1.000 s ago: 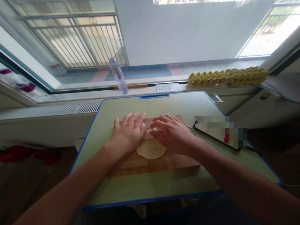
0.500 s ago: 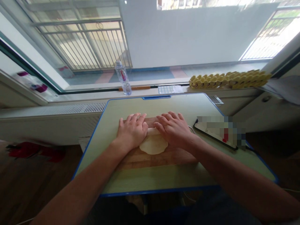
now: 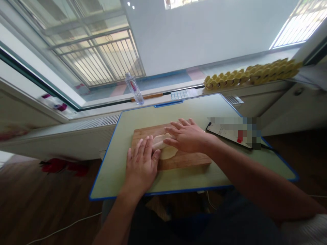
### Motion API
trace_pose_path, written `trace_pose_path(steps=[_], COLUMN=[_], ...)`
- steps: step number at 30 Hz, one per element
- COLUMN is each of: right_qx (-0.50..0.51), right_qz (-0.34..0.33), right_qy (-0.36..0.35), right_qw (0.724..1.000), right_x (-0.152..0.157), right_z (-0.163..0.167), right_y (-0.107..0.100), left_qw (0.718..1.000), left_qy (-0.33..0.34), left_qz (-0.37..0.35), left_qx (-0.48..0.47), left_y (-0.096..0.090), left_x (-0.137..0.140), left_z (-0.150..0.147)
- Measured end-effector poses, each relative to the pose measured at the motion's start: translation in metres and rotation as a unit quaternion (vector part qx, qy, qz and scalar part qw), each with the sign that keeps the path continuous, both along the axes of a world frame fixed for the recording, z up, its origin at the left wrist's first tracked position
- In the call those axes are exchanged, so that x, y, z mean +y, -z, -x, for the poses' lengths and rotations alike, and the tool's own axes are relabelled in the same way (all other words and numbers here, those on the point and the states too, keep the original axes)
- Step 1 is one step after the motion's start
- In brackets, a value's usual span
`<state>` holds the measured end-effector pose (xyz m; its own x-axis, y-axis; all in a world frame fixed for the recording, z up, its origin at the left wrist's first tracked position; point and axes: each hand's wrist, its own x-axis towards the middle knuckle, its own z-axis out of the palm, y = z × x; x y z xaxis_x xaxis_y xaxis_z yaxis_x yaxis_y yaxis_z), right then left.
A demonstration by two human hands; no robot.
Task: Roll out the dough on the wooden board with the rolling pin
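A round, flat sheet of pale dough (image 3: 169, 153) lies on a wooden board (image 3: 184, 162). Across the far part of the dough, at a slant, rests a pale rolling pin (image 3: 158, 142), its ends hidden under my hands. My left hand (image 3: 141, 161) lies palm down over the pin's near-left end and the board's left side, fingers stretched out. Flat over the far-right end is my right hand (image 3: 184, 136), its fingers spread and its thumb above the dough.
The board sits on a pale green table (image 3: 127, 185) with a blue rim. A phone (image 3: 227, 134) lies to the right. On the windowsill are a plastic bottle (image 3: 135, 89), a gridded white item (image 3: 180, 94) and yellow egg trays (image 3: 250, 74). A radiator (image 3: 99, 122) runs under the window.
My left hand has come nearer and now sits lower than the right. The rolling pin has turned from level to slanted. The whole view has tilted a little.
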<state>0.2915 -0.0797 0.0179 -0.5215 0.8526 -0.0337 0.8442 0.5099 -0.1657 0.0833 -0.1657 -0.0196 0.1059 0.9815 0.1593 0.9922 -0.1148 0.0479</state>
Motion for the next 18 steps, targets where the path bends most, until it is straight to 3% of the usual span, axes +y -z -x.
trace_pose_path(steps=[7, 11, 14, 18], right_qx=[0.069, 0.074, 0.062, 0.03], right_qz=[-0.073, -0.078, -0.052, -0.006], right_qy=[0.067, 0.093, 0.085, 0.032], right_qw=[0.993, 0.99, 0.993, 0.999], right_x=[0.023, 0.038, 0.04, 0.031], right_z=[0.008, 0.008, 0.004, -0.006], right_y=[0.027, 0.035, 0.03, 0.016], left_qw=[0.999, 0.999, 0.999, 1.0], left_qy=[-0.014, -0.006, -0.006, 0.017], left_qz=[0.033, 0.037, 0.036, 0.023], left_qx=[0.002, 0.01, 0.01, 0.0], left_y=[-0.013, -0.016, -0.015, -0.015], left_x=[0.055, 0.082, 0.086, 0.065], left_z=[0.004, 0.007, 0.005, 0.003])
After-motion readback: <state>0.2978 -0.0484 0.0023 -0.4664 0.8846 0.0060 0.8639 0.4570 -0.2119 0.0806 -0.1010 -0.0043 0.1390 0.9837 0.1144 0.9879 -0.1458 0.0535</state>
